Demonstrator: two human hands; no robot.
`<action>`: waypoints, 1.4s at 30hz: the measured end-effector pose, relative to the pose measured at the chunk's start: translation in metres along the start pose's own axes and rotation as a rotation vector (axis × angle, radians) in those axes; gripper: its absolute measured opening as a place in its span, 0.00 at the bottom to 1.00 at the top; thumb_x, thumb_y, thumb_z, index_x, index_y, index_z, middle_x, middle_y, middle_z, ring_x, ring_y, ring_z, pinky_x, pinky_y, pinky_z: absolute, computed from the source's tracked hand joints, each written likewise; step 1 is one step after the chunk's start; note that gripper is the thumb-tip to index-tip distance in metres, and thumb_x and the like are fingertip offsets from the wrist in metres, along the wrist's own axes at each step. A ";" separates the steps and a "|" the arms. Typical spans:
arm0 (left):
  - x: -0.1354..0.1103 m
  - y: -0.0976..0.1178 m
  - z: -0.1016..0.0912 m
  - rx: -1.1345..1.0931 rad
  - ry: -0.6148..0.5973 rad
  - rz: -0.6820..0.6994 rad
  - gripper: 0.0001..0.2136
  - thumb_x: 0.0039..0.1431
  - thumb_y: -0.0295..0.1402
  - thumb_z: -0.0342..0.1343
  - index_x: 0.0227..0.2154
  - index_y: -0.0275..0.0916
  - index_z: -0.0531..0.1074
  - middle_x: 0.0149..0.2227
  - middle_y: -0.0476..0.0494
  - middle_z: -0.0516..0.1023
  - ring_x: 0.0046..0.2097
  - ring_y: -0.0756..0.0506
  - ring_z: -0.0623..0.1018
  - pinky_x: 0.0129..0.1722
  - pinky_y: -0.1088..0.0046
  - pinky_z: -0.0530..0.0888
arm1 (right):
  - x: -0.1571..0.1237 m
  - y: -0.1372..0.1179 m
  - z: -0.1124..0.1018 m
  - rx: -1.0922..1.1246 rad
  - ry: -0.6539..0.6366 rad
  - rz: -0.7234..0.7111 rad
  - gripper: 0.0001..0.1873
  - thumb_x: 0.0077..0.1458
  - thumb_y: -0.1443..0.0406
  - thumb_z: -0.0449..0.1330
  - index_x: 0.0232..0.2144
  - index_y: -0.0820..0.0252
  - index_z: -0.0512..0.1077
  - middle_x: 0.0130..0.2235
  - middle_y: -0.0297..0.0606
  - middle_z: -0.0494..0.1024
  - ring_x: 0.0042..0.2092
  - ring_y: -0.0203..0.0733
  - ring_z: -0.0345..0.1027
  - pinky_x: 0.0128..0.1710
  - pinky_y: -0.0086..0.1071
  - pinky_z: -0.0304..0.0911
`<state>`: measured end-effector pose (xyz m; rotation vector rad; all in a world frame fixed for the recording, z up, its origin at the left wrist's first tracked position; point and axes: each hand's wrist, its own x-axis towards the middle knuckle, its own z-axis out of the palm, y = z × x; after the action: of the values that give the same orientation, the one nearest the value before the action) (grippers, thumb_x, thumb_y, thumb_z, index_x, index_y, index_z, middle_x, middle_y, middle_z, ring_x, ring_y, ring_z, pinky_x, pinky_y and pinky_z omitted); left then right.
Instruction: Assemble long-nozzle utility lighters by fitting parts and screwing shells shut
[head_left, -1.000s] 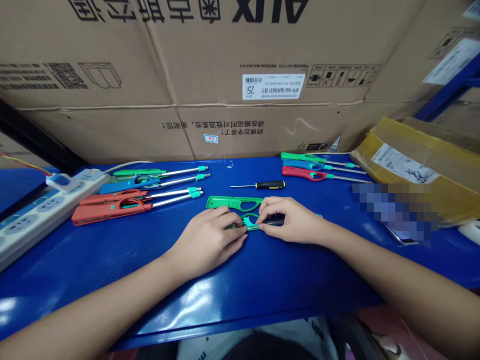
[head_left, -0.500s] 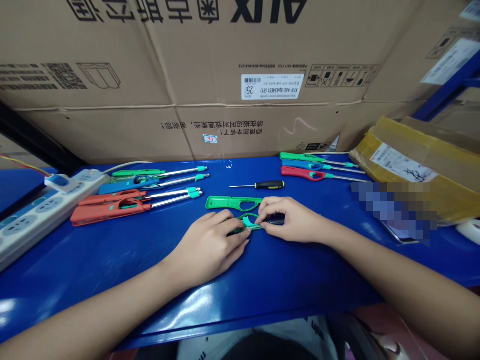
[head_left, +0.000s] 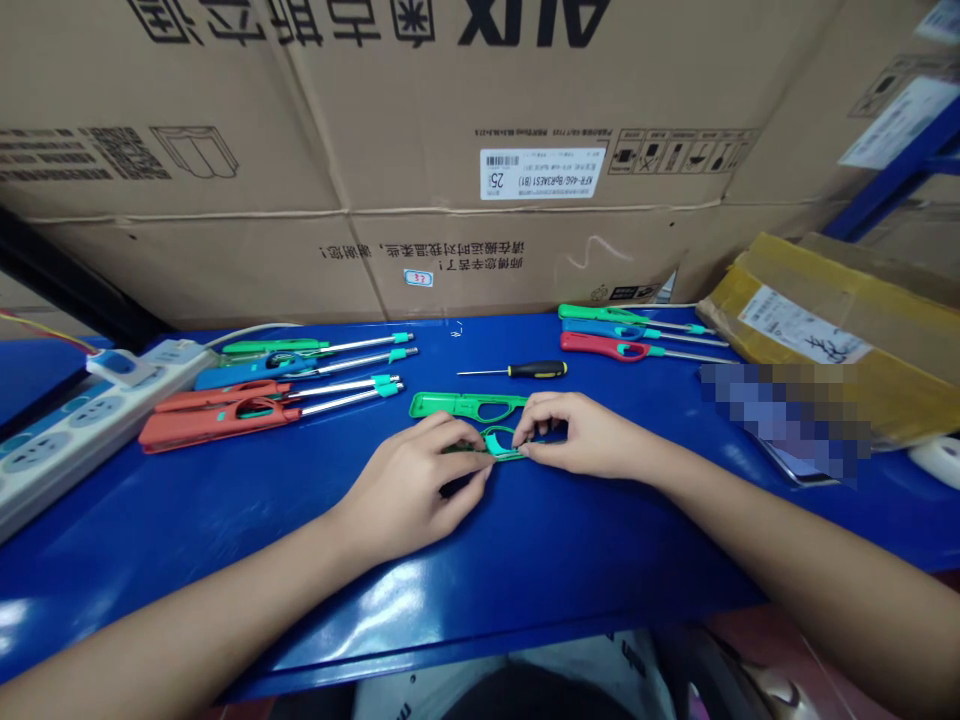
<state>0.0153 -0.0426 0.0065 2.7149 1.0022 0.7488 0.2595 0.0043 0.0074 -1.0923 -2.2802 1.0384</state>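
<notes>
Between my hands on the blue tabletop lies a green lighter housing half [head_left: 501, 446], with a teal piece in its middle. My left hand [head_left: 424, 482] pinches its left part with thumb and fingertips. My right hand [head_left: 589, 437] grips the right part, fingers curled over it and covering much of it. A second, open green shell half [head_left: 448, 404] rests just behind, its right end close to the right fingers. The small parts under the fingertips are hidden. Farther back lies a screwdriver [head_left: 536, 370] with a black and yellow handle.
At left, several long-nosed lighters [head_left: 225, 415] lie beside a white power strip [head_left: 97, 420]. More lighters [head_left: 607, 345] lie at back right, near a yellow-taped carton [head_left: 810, 320] and a blurred phone [head_left: 799, 460]. A big cardboard box [head_left: 420, 180] stands along the back.
My left fingers have lifted and bent more around the housing's left part. My right hand has stayed almost in place, its fingers slightly shifted. The lighters and screwdriver lie as before.
</notes>
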 end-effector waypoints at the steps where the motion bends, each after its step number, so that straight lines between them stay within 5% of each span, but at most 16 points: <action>1: 0.000 -0.001 -0.001 0.009 0.003 0.010 0.11 0.67 0.31 0.54 0.42 0.40 0.82 0.41 0.42 0.80 0.42 0.44 0.77 0.42 0.66 0.76 | 0.000 0.000 -0.001 -0.001 -0.003 0.003 0.07 0.51 0.73 0.63 0.33 0.60 0.79 0.37 0.37 0.78 0.38 0.39 0.72 0.43 0.34 0.67; 7: 0.001 -0.004 -0.006 0.081 0.019 0.054 0.11 0.67 0.32 0.53 0.42 0.39 0.81 0.40 0.42 0.81 0.41 0.44 0.78 0.41 0.67 0.77 | 0.000 0.000 -0.005 -0.013 -0.033 0.004 0.06 0.54 0.71 0.63 0.33 0.61 0.79 0.37 0.38 0.80 0.38 0.39 0.73 0.43 0.34 0.67; 14: 0.002 -0.002 -0.008 0.148 -0.099 0.000 0.13 0.67 0.36 0.52 0.45 0.41 0.81 0.44 0.39 0.78 0.44 0.41 0.77 0.42 0.62 0.77 | 0.000 0.004 -0.008 -0.031 -0.030 -0.017 0.05 0.54 0.71 0.62 0.33 0.61 0.79 0.37 0.38 0.79 0.38 0.39 0.72 0.43 0.35 0.68; 22: 0.001 0.002 -0.003 0.110 -0.134 -0.026 0.14 0.67 0.36 0.52 0.50 0.41 0.79 0.47 0.38 0.76 0.48 0.39 0.76 0.47 0.57 0.77 | 0.003 0.004 0.010 -0.083 0.133 -0.251 0.12 0.60 0.67 0.62 0.46 0.59 0.78 0.41 0.40 0.76 0.43 0.40 0.71 0.47 0.37 0.67; 30: -0.005 0.018 0.000 0.209 -0.156 -0.052 0.17 0.67 0.32 0.50 0.55 0.34 0.74 0.51 0.35 0.77 0.51 0.36 0.77 0.47 0.57 0.81 | 0.006 0.012 0.012 -0.160 0.147 -0.293 0.08 0.61 0.66 0.64 0.42 0.57 0.81 0.38 0.39 0.79 0.41 0.41 0.73 0.45 0.37 0.68; 35: -0.017 0.034 0.009 0.360 -0.109 -0.002 0.22 0.68 0.32 0.48 0.61 0.26 0.67 0.60 0.27 0.73 0.61 0.29 0.73 0.56 0.48 0.76 | 0.006 0.012 0.010 -0.261 0.170 -0.341 0.09 0.62 0.64 0.63 0.43 0.58 0.81 0.39 0.41 0.82 0.41 0.42 0.74 0.46 0.39 0.68; 42: -0.020 0.033 0.013 0.279 -0.178 -0.049 0.25 0.70 0.34 0.47 0.67 0.31 0.58 0.67 0.31 0.63 0.68 0.29 0.63 0.61 0.44 0.71 | 0.007 0.015 0.011 -0.200 0.225 -0.310 0.05 0.60 0.66 0.65 0.37 0.58 0.82 0.35 0.40 0.83 0.39 0.42 0.75 0.43 0.36 0.69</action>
<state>0.0272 -0.0804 -0.0026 2.9102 1.2039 0.3741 0.2558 0.0109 -0.0110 -0.8414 -2.3066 0.5489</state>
